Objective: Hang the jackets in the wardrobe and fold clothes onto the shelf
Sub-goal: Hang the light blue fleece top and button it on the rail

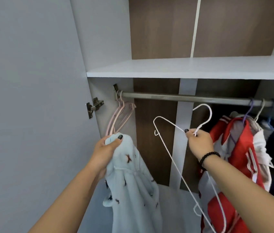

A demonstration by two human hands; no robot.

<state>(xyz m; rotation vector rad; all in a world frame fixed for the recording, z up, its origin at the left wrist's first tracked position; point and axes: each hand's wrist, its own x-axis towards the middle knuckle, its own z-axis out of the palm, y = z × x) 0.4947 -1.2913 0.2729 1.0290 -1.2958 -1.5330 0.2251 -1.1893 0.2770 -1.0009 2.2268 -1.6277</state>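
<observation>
Behind both arms stood an open wardrobe, its rail (183, 97) bare in the middle, seemingly leaving room for 1 more garment. Her left hand (106, 148) bunched the top of a pale blue fleece jacket (132, 187), lifting it clear so it hung free. Her right hand (199, 140) pinched a white wire hanger (169, 149) at the neck, hook up, probably ready to thread a shoulder. A red track jacket (243, 158) already hung at right; 2 pink hangers (121, 115) waited at left.
</observation>
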